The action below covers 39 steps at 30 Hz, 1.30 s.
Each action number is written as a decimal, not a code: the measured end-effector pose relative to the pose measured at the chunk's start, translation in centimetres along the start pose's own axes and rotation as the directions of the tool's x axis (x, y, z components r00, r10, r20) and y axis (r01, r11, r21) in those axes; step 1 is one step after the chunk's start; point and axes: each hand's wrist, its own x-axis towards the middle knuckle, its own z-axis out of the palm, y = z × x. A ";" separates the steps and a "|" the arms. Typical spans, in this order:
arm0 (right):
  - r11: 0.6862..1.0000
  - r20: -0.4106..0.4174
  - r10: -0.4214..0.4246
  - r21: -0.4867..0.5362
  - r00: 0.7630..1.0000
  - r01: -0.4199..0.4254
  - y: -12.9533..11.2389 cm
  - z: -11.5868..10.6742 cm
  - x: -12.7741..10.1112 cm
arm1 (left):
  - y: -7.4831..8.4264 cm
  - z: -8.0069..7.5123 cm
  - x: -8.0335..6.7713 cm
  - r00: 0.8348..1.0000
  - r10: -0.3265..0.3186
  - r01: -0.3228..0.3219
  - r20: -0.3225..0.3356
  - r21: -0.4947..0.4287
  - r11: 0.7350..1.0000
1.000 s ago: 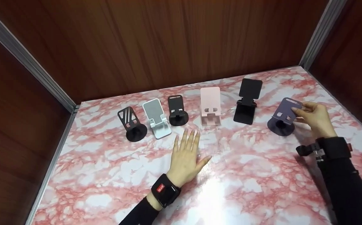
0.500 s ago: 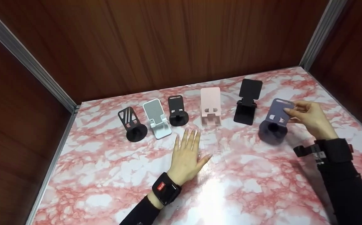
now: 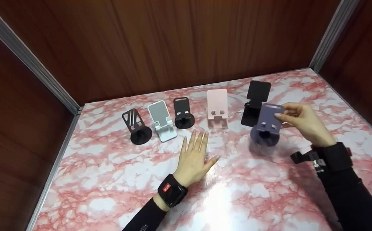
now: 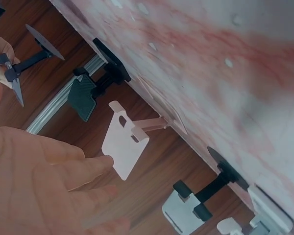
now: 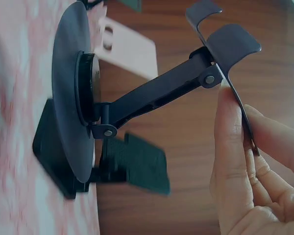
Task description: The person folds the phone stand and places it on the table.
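Phone stands, six in total:
- black, three: slotted-back with round base [image 3: 136, 126]; small with round base [image 3: 183, 113]; folding with square plate [image 3: 255, 101]
- white/grey, one [image 3: 161, 121]
- pink, one [image 3: 217, 108]
- purple with round base, one [image 3: 266, 124]

Hands, two: left [image 3: 194, 159], right [image 3: 304, 123].

Table, one [image 3: 108, 179].

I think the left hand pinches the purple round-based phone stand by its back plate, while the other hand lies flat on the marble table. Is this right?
Not quite: the right hand pinches the purple round-based phone stand; the left hand lies flat on the marble table. The head view shows this.
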 end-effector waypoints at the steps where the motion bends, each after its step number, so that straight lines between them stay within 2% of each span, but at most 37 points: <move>1: 1.000 0.012 -0.001 -0.009 1.000 0.001 -0.1 0.4 0.0 | 0.0 0.0 0.1 1.000 0.002 -0.002 0.008 -0.009 1.000; 8: 0.996 0.079 -0.016 -0.086 0.997 0.022 -1.0 3.5 0.0 | 0.2 -0.3 0.9 0.997 0.003 0.004 0.078 -0.088 0.996; 11: 0.996 0.098 -0.020 -0.080 0.995 0.028 -1.3 4.7 0.1 | 0.2 -0.4 1.5 0.993 0.010 0.011 0.115 -0.174 0.985; 14: 0.994 0.112 -0.029 -0.097 0.993 0.040 -1.5 5.7 0.3 | 0.1 -0.6 2.1 0.991 0.027 0.013 0.134 -0.293 0.956; 17: 0.993 0.135 -0.042 -0.100 0.990 0.056 -1.7 6.5 0.4 | 0.0 -0.7 2.7 0.987 0.038 0.036 0.157 -0.440 0.897; 19: 0.994 0.154 -0.055 -0.086 0.987 0.069 -1.7 6.9 0.6 | -0.1 -0.7 3.1 0.984 0.030 0.070 0.176 -0.534 0.843; 22: 0.994 0.183 -0.073 -0.061 0.980 0.086 -1.6 7.5 0.8 | -0.3 -0.6 3.5 0.979 0.018 0.126 0.203 -0.671 0.731; 23: 0.994 0.192 -0.080 -0.054 0.978 0.092 -1.6 7.7 0.8 | -0.4 -0.6 3.7 0.978 0.019 0.140 0.209 -0.716 0.684; 25: 0.993 0.207 -0.095 -0.048 0.974 0.107 -1.6 8.1 0.8 | -0.6 -0.4 4.0 0.976 0.032 0.157 0.214 -0.803 0.575; 26: 0.992 0.214 -0.099 -0.051 0.972 0.112 -1.6 8.2 0.8 | -0.7 -0.2 4.1 0.975 0.036 0.166 0.219 -0.831 0.531; 27: 0.992 0.220 -0.102 -0.054 0.970 0.117 -1.6 8.4 0.8 | -0.8 -0.2 4.2 0.974 0.038 0.177 0.224 -0.853 0.490; 29: 0.992 0.225 -0.102 -0.053 0.969 0.116 -1.6 8.7 0.8 | -0.9 0.0 4.4 0.974 0.039 0.187 0.225 -0.885 0.427; 30: 0.992 0.226 -0.100 -0.052 0.969 0.114 -1.6 8.9 0.8 | -0.9 0.1 4.5 0.972 0.042 0.197 0.231 -0.902 0.385; 32: 0.992 0.227 -0.096 -0.054 0.969 0.111 -1.6 9.2 0.9 | -1.0 0.2 4.6 0.970 0.033 0.218 0.241 -0.920 0.326; 36: 0.993 0.233 -0.092 -0.054 0.968 0.107 -1.5 9.8 0.9 | -1.0 0.3 4.9 0.962 0.007 0.269 0.274 -0.947 0.175; 39: 0.994 0.239 -0.084 -0.043 0.967 0.097 -1.3 10.2 1.0 | -1.0 0.4 5.1 0.960 -0.023 0.280 0.279 -0.949 0.144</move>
